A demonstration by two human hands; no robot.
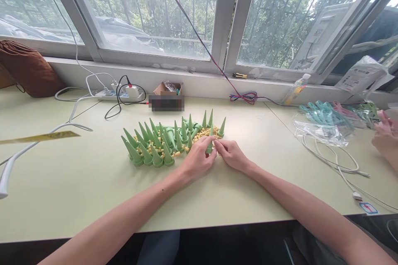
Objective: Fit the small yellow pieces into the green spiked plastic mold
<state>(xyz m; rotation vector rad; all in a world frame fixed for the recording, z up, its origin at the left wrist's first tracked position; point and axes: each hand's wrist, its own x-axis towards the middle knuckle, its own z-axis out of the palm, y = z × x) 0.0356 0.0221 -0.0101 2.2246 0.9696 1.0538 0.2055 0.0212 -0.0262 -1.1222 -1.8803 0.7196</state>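
Observation:
A green plastic cone spike [210, 145] stands point up in my left hand [198, 158], whose fingers are closed around it. My right hand [232, 155] is pinched at the side of that spike. Whatever its fingertips grip is too small and covered to make out. Left of and behind my hands, several more green cone spikes [146, 154] stand upright in a cluster, with some lying on their sides at the back. Small beige plastic pieces [202, 131] lie heaped behind my left hand, and others are fitted to or lie among the standing spikes.
Behind the spikes are a small cardboard box [178, 88] and a power strip [120, 93] with cables. Bagged turquoise plastic pieces [323, 116], a bottle [295, 90] and a white cable [337, 165] lie to the right. Another person's hand [387, 136] shows at the right edge.

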